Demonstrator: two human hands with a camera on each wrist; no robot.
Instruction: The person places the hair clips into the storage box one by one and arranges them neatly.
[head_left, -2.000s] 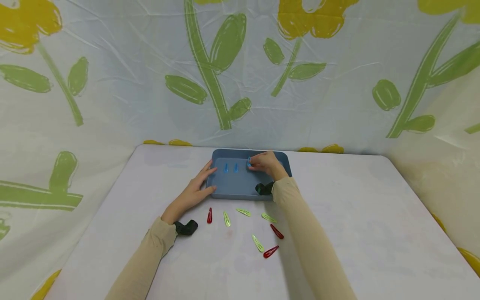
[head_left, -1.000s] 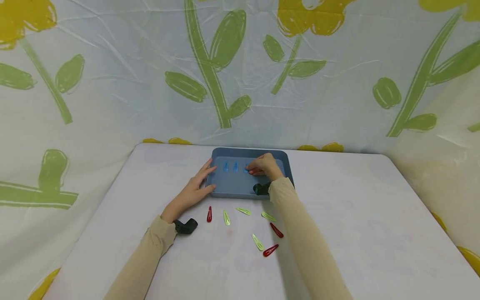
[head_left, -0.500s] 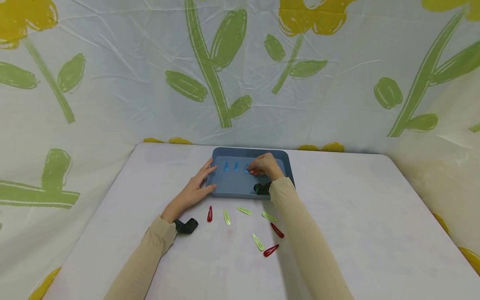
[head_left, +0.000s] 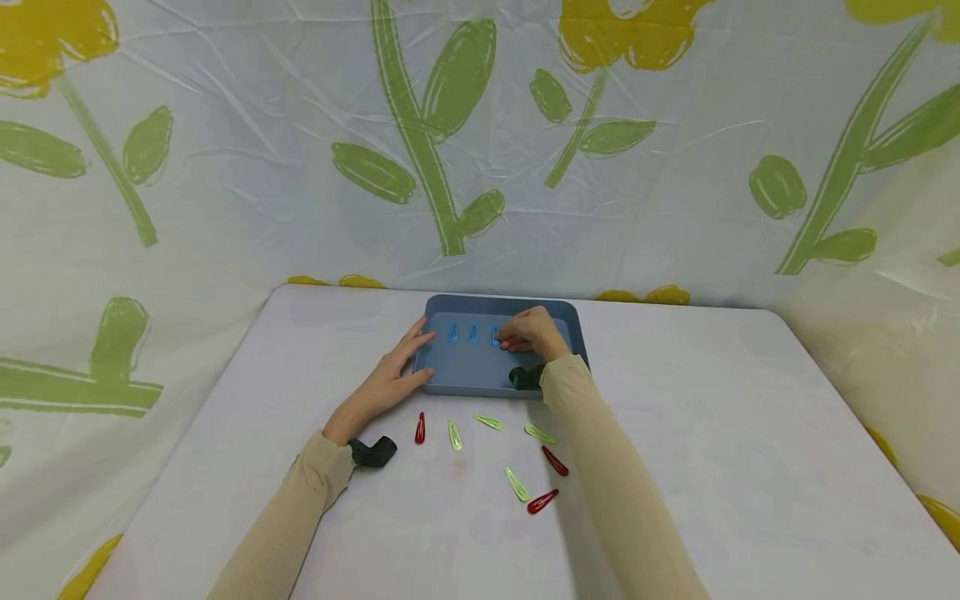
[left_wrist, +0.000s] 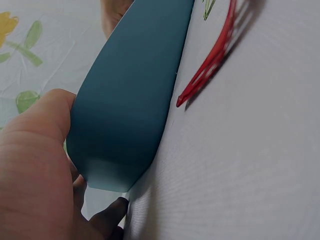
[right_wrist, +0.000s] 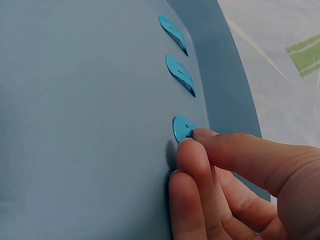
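Inside the blue-grey tray (head_left: 468, 367), my right hand (head_left: 534, 331) pinches a blue hair clip (head_left: 496, 335) between thumb and fingertips, low over the tray floor. Two more blue clips (head_left: 453, 333) (head_left: 472, 334) lie to its left, side by side in a row. The right wrist view shows the pinched clip (right_wrist: 182, 128) partly covered by the fingers of my right hand (right_wrist: 240, 180). My left hand (head_left: 382, 383) rests with spread fingers against the tray's left side; in the left wrist view its thumb touches the tray wall (left_wrist: 120, 95).
On the white table (head_left: 720, 433), in front of the tray, lie several green clips (head_left: 454, 435) and three red clips (head_left: 420, 428) (head_left: 554, 461) (head_left: 542, 501). A patterned sheet (head_left: 600, 217) hangs behind and at the sides.
Over the last two seconds my right hand has lowered the third blue clip toward the tray floor, beside the other two. In the last half second both hands have stayed nearly still.
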